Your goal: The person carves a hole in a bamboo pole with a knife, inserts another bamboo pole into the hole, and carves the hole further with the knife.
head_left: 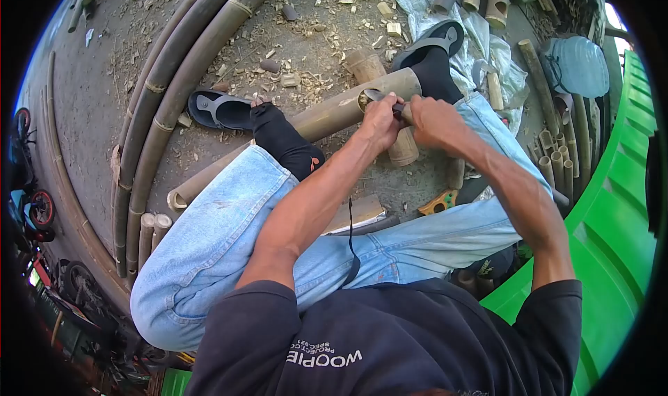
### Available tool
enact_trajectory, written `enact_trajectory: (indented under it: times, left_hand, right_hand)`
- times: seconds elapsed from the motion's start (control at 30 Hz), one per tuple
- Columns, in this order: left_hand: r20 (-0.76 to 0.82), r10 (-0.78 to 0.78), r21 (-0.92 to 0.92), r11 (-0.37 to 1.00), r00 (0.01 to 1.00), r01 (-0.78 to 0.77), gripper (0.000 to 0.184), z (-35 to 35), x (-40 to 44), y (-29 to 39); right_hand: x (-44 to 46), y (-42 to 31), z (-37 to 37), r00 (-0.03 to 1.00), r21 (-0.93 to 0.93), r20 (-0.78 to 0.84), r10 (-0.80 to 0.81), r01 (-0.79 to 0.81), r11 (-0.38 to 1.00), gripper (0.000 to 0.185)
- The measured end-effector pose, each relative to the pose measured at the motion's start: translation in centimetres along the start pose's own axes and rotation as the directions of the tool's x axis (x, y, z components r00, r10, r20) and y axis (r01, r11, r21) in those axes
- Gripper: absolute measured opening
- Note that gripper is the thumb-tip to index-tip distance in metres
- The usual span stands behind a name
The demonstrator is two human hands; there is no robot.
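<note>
A long bamboo pole (334, 114) lies diagonally over the ground between the feet, with an opening cut in its side. The blade of a knife (374, 95) rests at that opening. My right hand (435, 121) is closed round the knife's handle. Just beside it, my left hand (380, 123) grips the knife near the base of the blade, its fingers partly hidden. Beneath the pole, crossing it, is a shorter bamboo piece (403, 149).
Curved bamboo poles (167, 97) stand out on the left. Wood chips (313, 48) litter the ground ahead. An orange-handled saw (438, 203) lies near the right leg. A plastic water jug (576, 66) and cut bamboo pieces (557, 163) are at the right, beside a green corrugated panel (616, 222).
</note>
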State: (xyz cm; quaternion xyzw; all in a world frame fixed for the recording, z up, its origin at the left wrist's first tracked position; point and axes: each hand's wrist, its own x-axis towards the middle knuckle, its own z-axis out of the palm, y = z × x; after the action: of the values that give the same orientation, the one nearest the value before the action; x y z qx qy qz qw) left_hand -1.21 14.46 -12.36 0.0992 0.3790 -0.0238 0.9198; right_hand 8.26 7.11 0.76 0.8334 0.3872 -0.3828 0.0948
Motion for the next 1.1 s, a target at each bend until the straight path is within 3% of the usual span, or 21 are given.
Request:
enact_trajectory:
  times: [0.07, 0.13, 0.17, 0.2, 0.23, 0.27, 0.3, 0.33, 0.37, 0.43, 0.5, 0.57, 0.6, 0.67, 0.8, 0.87, 0.97, 1.0, 1.03, 1.07, 1.1]
  left_hand:
    - [-0.014, 0.011, -0.007, 1.0, 1.0, -0.011, 0.021, 0.2, -0.3, 0.4]
    - [-0.027, 0.024, -0.012, 1.0, 0.999, -0.024, 0.021, 0.1, -0.7, 0.7]
    - [-0.082, 0.005, 0.151, 0.988, 0.997, 0.008, 0.024, -0.3, -1.0, 0.6]
    - [-0.142, -0.007, 0.308, 0.95, 0.99, 0.051, 0.026, -0.8, -1.1, 0.5]
    - [-0.147, -0.003, 0.309, 0.95, 0.989, 0.049, 0.026, -0.6, -1.3, 1.2]
    - [-0.208, -0.012, 0.701, 0.695, 0.978, 0.157, 0.03, -0.3, -1.9, 2.1]
    - [-0.267, 0.002, 0.926, 0.278, 0.964, 0.257, 0.034, -0.3, -2.6, 2.6]
    - [-0.051, -0.023, 0.999, 0.007, 0.998, 0.051, 0.035, -0.6, -3.2, 2.8]
    - [-0.05, -0.022, 0.999, 0.001, 0.999, 0.05, 0.035, -1.3, -2.6, 2.3]
    - [0.153, -0.026, 0.934, -0.323, 0.988, -0.154, 0.03, -2.5, -1.6, 0.9]
    - [0.196, 0.026, 0.922, -0.345, 0.98, -0.175, 0.025, -2.6, -1.7, 0.3]
    - [0.367, 0.04, 0.889, -0.308, 0.929, -0.338, 0.029, -2.4, -2.1, 0.1]
    - [0.367, 0.038, 0.89, -0.305, 0.93, -0.339, 0.029, -2.3, -1.9, 0.0]
    - [0.458, -0.048, 0.723, -0.561, 0.887, -0.404, 0.028, -1.9, -1.1, -0.8]
    - [0.414, 0.073, 0.816, -0.471, 0.907, -0.334, 0.027, -0.5, -0.8, -1.9]
    - [0.044, 0.183, 0.999, -0.034, 0.982, -0.038, 0.027, 1.9, -1.5, -1.1]
    - [0.24, 0.237, 0.956, -0.223, 0.941, -0.188, 0.031, 0.8, 0.5, -2.1]
    - [0.236, 0.235, 0.958, -0.219, 0.943, -0.185, 0.031, 1.1, 0.8, -2.4]
    - [-0.042, 0.279, 0.994, 0.11, 0.96, 0.011, 0.032, 2.6, 0.2, -1.8]
    - [-0.316, 0.231, 0.882, 0.429, 0.92, 0.195, 0.032, 3.7, -0.1, -1.3]
    - [-0.317, 0.23, 0.881, 0.43, 0.92, 0.196, 0.032, 4.6, -0.5, -0.7]
  right_hand:
    - [0.7, -0.2, -0.7, 0.995, -0.109, 0.043, -0.094, 0.099, 0.989, 0.041]
    - [-0.3, -0.4, 0.9, 0.998, -0.081, -0.028, -0.063, 0.06, 0.995, 0.04]
    - [-1.1, -0.7, 2.2, 0.995, -0.053, -0.09, -0.031, 0.026, 0.998, 0.039]
    - [-1.8, -1.5, 4.0, 0.991, 0.047, -0.115, 0.065, -0.06, 0.997, 0.044]
    - [-2.0, -1.5, 7.4, 0.976, 0.244, -0.201, 0.081, -0.03, 0.969, 0.042]
    - [-2.4, -3.3, 7.5, 0.976, 0.653, 0.106, 0.188, -0.211, 0.728, 0.031]
    - [-3.0, -4.9, 10.3, 0.964, 0.932, 0.187, 0.189, -0.235, 0.275, 0.018]
    - [-3.9, -7.2, 10.9, 0.929, 0.957, 0.289, 0.233, -0.283, -0.06, 0.02]
    - [-4.0, -8.5, 11.7, 0.93, 0.958, 0.285, 0.232, -0.278, -0.064, 0.02]
    - [-4.0, -10.0, 13.5, 0.907, 0.991, 0.115, 0.405, -0.079, -0.105, 0.027]
    - [-3.8, -8.3, 13.7, 0.91, 0.992, 0.128, 0.394, -0.112, -0.064, 0.034]
    - [-4.3, -6.6, 12.3, 0.917, 0.962, 0.137, 0.374, -0.212, 0.169, 0.032]
    - [-4.2, -5.6, 12.6, 0.931, 0.971, 0.113, 0.347, -0.178, 0.162, 0.032]
    - [-4.4, -4.4, 11.3, 0.939, 0.949, 0.134, 0.317, -0.213, 0.231, 0.032]
    - [-4.1, -0.9, 8.5, 0.969, 0.893, 0.163, 0.186, -0.225, 0.39, 0.031]
    - [-3.7, 0.2, 7.7, 0.978, 0.86, 0.162, 0.128, -0.203, 0.467, 0.031]
    - [-2.8, 2.0, 6.2, 0.982, 0.788, 0.177, 0.065, -0.181, 0.589, 0.032]
    - [-2.5, 2.4, 5.3, 0.981, 0.757, 0.19, 0.039, -0.172, 0.63, 0.032]
    - [-2.3, 3.0, 4.8, 0.98, 0.757, 0.196, 0.041, -0.178, 0.629, 0.032]
    - [-1.9, 3.7, 4.4, 0.987, 0.71, 0.161, 0.003, -0.118, 0.694, 0.032]
    - [-1.5, 4.2, 3.8, 0.991, 0.656, 0.126, -0.039, -0.054, 0.753, 0.033]
